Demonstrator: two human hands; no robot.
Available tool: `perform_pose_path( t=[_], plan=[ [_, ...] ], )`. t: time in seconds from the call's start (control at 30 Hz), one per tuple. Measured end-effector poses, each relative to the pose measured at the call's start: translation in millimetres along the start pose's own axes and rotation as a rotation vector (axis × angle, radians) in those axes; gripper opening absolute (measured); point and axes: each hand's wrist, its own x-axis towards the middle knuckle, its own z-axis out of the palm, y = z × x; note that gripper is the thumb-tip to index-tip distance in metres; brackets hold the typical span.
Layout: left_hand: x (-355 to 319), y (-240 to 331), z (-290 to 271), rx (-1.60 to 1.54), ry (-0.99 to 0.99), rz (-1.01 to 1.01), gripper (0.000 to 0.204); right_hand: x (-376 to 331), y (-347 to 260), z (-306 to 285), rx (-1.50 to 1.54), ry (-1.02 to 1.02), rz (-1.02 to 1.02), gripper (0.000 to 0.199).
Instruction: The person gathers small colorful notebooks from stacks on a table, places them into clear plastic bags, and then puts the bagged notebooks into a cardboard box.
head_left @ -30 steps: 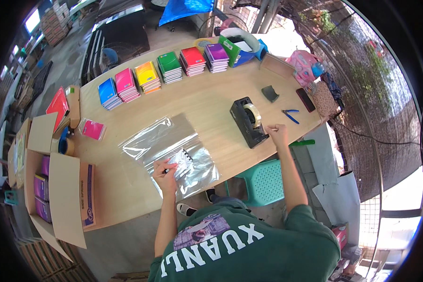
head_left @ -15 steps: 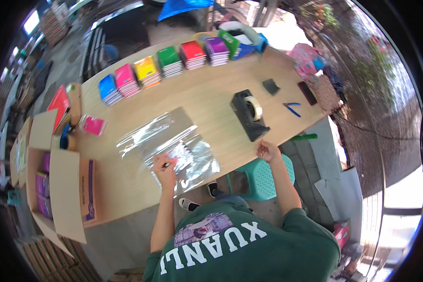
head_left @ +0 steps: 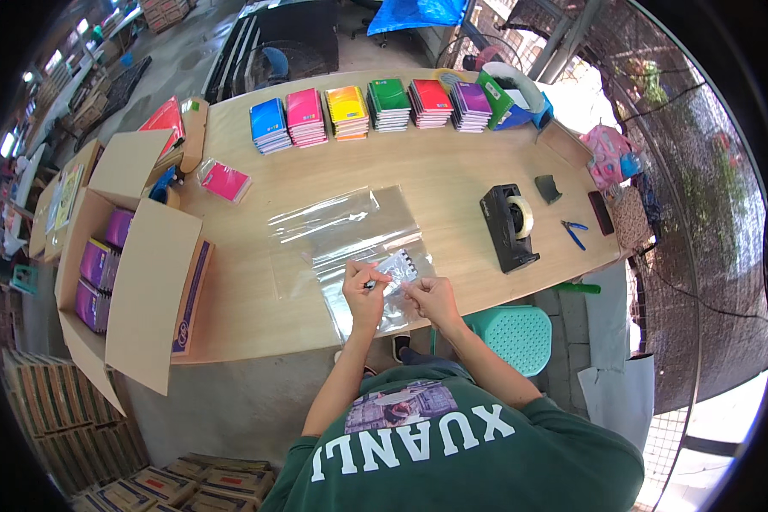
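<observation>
The worktop [head_left: 452,171] has an open carton [head_left: 154,290] at its left end, already partly filled with purple notebooks [head_left: 98,266]. A clear plastic sheet [head_left: 358,235] lies spread near the front edge, its far part flat and not folded over. Six colour-sorted notebook stacks [head_left: 347,111] line the back; a black tape dispenser [head_left: 499,230] stands right of the sheet. The right grip [head_left: 435,299] pinches at the spiral pad [head_left: 394,267], contents hidden; the pad lies on the sheet's near part, apparently not yet enclosed. The left grip [head_left: 363,288] is closed around a small dark item [head_left: 369,284].
</observation>
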Motion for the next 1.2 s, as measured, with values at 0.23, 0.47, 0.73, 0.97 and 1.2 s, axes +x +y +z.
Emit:
perform_pose_path(
  t=[0.23, 0.47, 0.73, 0.97, 1.2],
  plan=[
    [22.3, 6.7, -16.8, -0.227, -0.246, -0.208, 0.080, 27.5, 58.3, 22.3, -0.183, 0.157, -0.248, 0.041],
    [18.5, 35.4, -28.1, 0.177, -0.493, -0.069, 0.113, 45.5, 92.0, -53.9, 0.506, -0.312, 0.437, 0.043],
    [-18.0, 15.4, -53.1, 0.544, -0.300, 0.167, 0.096, 44.8, 31.6, -66.6, 0.974, -0.712, 0.297, 0.051],
    [0.7, -39.9, -99.2, 0.995, -0.575, -0.030, 0.081, 89.2, -128.5, 14.0, 0.916, -0.777, -0.277, 0.055],
    [-18.1, -72.7, -121.3, 0.891, -0.504, 0.098, 0.082, 32.7, -386.2, 282.3, -0.060, -0.642, -1.168, 0.071]
  ],
)
